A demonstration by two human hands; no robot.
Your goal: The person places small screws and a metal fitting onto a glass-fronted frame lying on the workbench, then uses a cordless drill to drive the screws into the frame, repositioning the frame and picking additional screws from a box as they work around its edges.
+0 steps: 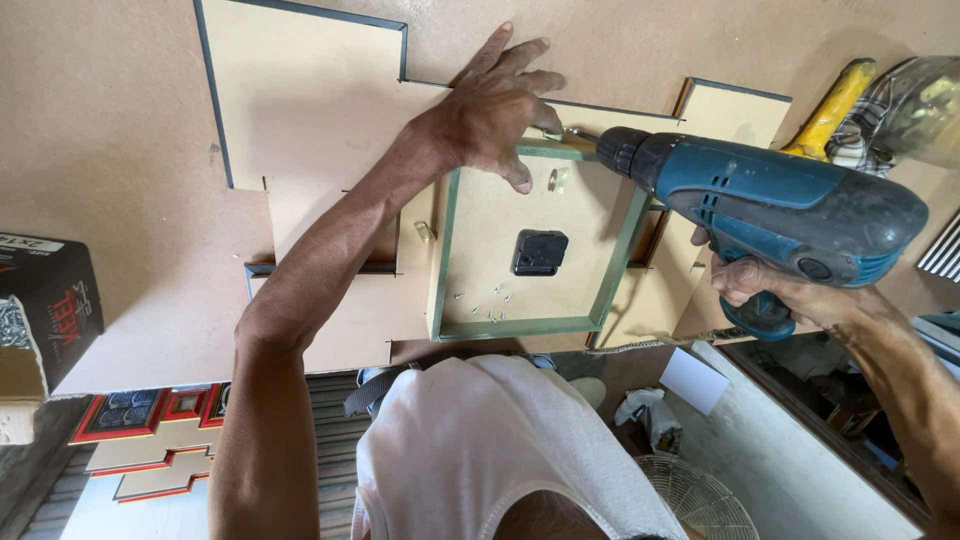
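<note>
Left hand (495,110) lay spread, fingers flat on the top rail of the green frame (447,250), thumb hooked over its inner edge, likely pinning it to the desk (120,180) so it couldn't shift. Loose screws (485,305) sat inside the frame below the black box (540,252), close to reach. Right hand (765,285) was wrapped tight round the blue drill (780,205), bit angled into the frame's top rail beside the left fingertips.

Drill (780,215) body hides most of the right hand (760,285); its bit tip is hidden under the left hand (495,110). Box (40,320) cut off at left edge. Screws (485,305) too small to count.
</note>
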